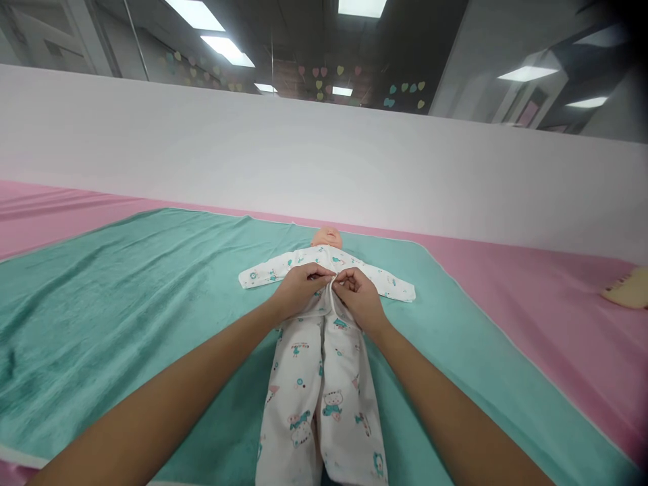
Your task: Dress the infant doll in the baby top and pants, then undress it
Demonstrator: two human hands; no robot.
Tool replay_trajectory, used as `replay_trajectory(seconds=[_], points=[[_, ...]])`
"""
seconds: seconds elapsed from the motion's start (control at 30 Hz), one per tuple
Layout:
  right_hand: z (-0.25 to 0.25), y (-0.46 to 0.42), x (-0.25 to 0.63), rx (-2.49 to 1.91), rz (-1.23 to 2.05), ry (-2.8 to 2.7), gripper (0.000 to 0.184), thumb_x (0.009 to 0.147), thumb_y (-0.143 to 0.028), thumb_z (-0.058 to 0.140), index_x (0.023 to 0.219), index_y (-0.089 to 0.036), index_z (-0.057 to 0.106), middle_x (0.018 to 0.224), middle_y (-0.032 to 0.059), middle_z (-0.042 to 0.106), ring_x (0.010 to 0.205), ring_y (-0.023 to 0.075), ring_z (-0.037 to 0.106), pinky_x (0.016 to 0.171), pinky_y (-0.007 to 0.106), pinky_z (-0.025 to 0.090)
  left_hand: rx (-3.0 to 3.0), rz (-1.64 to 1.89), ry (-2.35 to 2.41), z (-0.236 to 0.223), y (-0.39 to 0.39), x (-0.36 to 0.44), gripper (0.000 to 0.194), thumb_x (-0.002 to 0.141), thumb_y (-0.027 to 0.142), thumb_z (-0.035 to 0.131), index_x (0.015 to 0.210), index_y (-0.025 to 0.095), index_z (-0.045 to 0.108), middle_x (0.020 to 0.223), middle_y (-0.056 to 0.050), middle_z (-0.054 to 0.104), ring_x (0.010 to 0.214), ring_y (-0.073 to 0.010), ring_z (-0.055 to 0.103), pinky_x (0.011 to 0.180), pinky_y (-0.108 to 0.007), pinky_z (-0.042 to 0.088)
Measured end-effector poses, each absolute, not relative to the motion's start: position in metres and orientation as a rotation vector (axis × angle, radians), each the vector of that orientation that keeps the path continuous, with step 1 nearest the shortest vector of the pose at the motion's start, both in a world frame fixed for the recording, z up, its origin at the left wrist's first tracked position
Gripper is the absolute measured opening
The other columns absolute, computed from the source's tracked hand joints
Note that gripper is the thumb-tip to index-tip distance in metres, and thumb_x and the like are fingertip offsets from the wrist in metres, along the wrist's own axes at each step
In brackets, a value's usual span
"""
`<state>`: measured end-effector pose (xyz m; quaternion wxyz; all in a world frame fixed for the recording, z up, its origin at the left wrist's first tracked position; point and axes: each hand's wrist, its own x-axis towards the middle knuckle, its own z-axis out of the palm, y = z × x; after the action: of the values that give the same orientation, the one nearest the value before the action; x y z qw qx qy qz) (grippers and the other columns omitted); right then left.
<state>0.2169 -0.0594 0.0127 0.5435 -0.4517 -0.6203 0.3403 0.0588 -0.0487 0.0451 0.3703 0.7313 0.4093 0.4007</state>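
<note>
A baby doll lies on its back, its head [327, 237] at the far end and its arms stretched out sideways. It wears a white long-sleeved baby top [392, 282] and white trousers [298, 378], both printed with small teal and pink animals. At the front of the top, my left hand [302, 289] pinches the cloth edge between thumb and fingers. Close against it, my right hand [358, 295] is closed on the same edge from the other side. The fingertips nearly meet, and whatever fastener may lie between them is hidden.
Under the doll spreads a teal blanket [167, 290], wrinkled at the left, over a pink sheet [506, 290]. Behind rises a white wall [304, 158] with dark glass [304, 54] above. A yellowish object [628, 289] lies at the right edge.
</note>
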Motion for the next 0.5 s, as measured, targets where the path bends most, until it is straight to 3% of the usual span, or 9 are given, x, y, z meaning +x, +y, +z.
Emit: replay_trajectory(seconds=[0.23,0.5], points=[[0.0154,-0.0648,0.2084,-1.125,0.585,-1.473,0.015,0.071,-0.031,0.058,0.072,-0.022,0.046,0.074,-0.0012,0.056,0.064,0.0128,0.046,0.060,0.025,0.038,2.050,1.034,1.055,0.0439,-0.0509,0.0616,0.026,0.079,0.034,0.050,0.096,0.026,0.068,0.098,-0.001,0.065,0.091,-0.0181,0.058,0.081,-0.029,0.045],[0.0125,-0.0616,0.2095,-1.126,0.524,-1.531,0.008,0.069,-0.021,0.052,0.071,-0.022,0.044,0.081,-0.0005,0.057,0.068,0.0134,0.046,0.065,0.027,0.037,2.064,1.096,1.161,0.0402,-0.0498,0.0638,0.031,0.073,0.017,0.047,0.094,0.024,0.069,0.091,0.001,0.068,0.085,-0.0155,0.059,0.078,-0.026,0.045]])
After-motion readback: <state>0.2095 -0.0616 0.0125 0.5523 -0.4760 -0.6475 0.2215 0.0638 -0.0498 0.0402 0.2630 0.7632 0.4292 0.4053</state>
